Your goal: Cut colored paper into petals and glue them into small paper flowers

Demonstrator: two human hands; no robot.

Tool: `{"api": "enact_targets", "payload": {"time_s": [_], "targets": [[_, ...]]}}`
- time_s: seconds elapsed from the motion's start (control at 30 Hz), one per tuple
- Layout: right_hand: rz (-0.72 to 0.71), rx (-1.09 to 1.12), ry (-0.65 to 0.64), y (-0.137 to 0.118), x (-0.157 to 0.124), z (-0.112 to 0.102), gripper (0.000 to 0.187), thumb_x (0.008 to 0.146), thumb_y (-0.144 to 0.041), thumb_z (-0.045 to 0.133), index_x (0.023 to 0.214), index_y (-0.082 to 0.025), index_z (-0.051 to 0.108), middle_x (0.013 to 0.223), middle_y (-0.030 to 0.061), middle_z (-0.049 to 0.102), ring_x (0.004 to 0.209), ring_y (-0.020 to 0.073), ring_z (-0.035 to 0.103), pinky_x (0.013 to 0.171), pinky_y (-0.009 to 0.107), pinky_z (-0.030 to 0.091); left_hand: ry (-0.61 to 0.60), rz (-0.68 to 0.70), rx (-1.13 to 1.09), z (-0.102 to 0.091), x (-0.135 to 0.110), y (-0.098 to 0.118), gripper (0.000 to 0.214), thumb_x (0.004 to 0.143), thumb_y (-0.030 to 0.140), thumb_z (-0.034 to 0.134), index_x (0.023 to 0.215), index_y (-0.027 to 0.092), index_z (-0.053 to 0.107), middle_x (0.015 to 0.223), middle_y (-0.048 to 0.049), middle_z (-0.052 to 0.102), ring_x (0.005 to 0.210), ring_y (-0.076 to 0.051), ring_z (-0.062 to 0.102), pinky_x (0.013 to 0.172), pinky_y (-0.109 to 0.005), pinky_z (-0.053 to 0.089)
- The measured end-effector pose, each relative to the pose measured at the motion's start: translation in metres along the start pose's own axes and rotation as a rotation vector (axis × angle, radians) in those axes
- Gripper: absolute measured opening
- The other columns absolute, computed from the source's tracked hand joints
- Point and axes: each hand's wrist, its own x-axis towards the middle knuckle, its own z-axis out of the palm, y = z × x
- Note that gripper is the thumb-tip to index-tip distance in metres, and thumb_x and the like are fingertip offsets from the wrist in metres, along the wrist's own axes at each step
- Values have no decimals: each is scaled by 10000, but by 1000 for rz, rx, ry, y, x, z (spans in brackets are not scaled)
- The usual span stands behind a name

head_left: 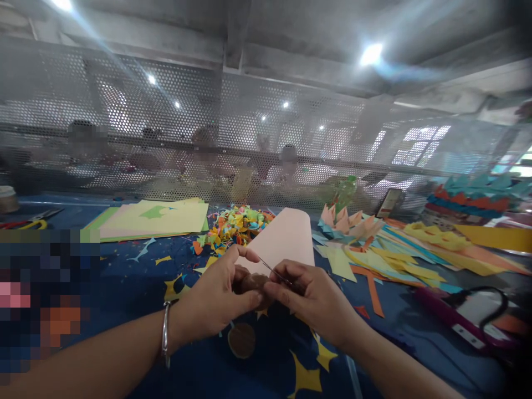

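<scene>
My left hand (211, 293) is closed around a brown, roundish flat piece (256, 284), with the thumb lying along its near side. Part of that piece is hidden by my fingers. Between thumb and fingers, my right hand (310, 293) pinches a thin, dark needle (266, 263) that slants up toward my left index fingertip. The right fingertips also meet the edge of the brown piece. Below my hands, a brown disc (241, 340) rests on or hangs just above the blue table cover; I cannot tell which. A pink sheet (286, 238) lies just beyond my hands.
Coloured paper scraps (239, 224) are heaped behind my left hand, beside stacked paper sheets (153, 219). Scissors (33, 221) lie far left. Paper strips (390, 263), a pointed paper crown (347, 221) and a purple device (453, 318) are at right. A perforated screen (266, 133) stands behind.
</scene>
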Motion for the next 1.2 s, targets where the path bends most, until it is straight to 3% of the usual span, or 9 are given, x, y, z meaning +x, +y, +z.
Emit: {"api": "enact_targets", "payload": {"time_s": [0.1,0.27,0.4,0.6,0.87,1.03,1.13,1.2], "targets": [[-21,11,16,-2,-1,-1,222,837,-345,559,688,-194,490,602,-46,394,549,107,345,504,245,305,63,-48,-10,1,1,1,484,697,203,732,1057,184,408,607,70,524,565,-88,482,594,-237,371],[-48,26,55,-3,-1,0,201,841,-339,549,714,-187,514,611,-45,400,558,108,347,513,244,315,120,-79,-93,5,2,2,237,684,259,750,794,124,589,707,-14,606,662,-115,553,675,-260,429],[-54,39,69,-1,-1,0,200,847,-347,551,733,-185,526,623,-43,411,568,108,355,521,243,322,181,-121,-160,9,0,2,303,676,285,770,895,135,625,794,-38,643,686,-117,562,643,-236,444],[-54,7,95,0,0,1,195,850,-343,550,739,-183,535,618,-43,416,568,109,361,523,240,328,167,-125,-114,10,-2,2,211,719,312,734,793,133,651,735,-9,604,665,-107,551,627,-225,456],[-42,-27,144,3,3,-2,243,865,-382,525,717,-190,520,616,-35,422,571,116,382,531,244,340,173,-44,197,-13,6,14,197,713,283,703,834,157,613,729,-17,657,670,-124,575,631,-235,412],[-46,-76,181,11,6,-5,269,871,-403,515,703,-193,509,606,-36,397,567,118,366,514,246,321,-46,-132,458,-32,5,32,239,787,390,607,789,154,642,740,-37,658,659,-140,567,634,-253,404],[-44,-108,189,13,6,-5,268,867,-395,517,693,-192,508,586,-42,370,543,111,338,495,245,302,-178,-194,673,-36,2,36,366,822,454,536,622,160,622,555,10,527,490,-100,429,506,-229,312],[-41,-120,189,12,6,-5,268,865,-395,519,690,-192,506,583,-43,363,535,109,328,490,244,296,-146,-213,860,-37,-2,36,471,817,485,528,468,170,521,436,42,344,395,-81,263,430,-244,183]]}}
